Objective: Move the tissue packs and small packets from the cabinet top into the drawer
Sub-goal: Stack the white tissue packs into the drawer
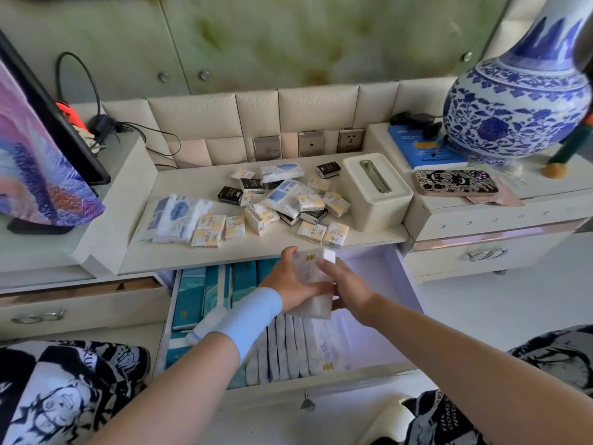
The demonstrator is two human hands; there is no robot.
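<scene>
Both my hands hold one white tissue pack above the open drawer. My left hand grips its left side and my right hand grips its right side. White tissue packs stand in a row inside the drawer, with teal packs at its left. On the cabinet top lie several small yellow-and-white packets, a few black packets and larger white-and-blue tissue packs.
A cream tissue box stands at the right of the cabinet top. A blue-and-white vase, a blue book and a patterned case sit on the right unit. A screen under a cloth stands at the left.
</scene>
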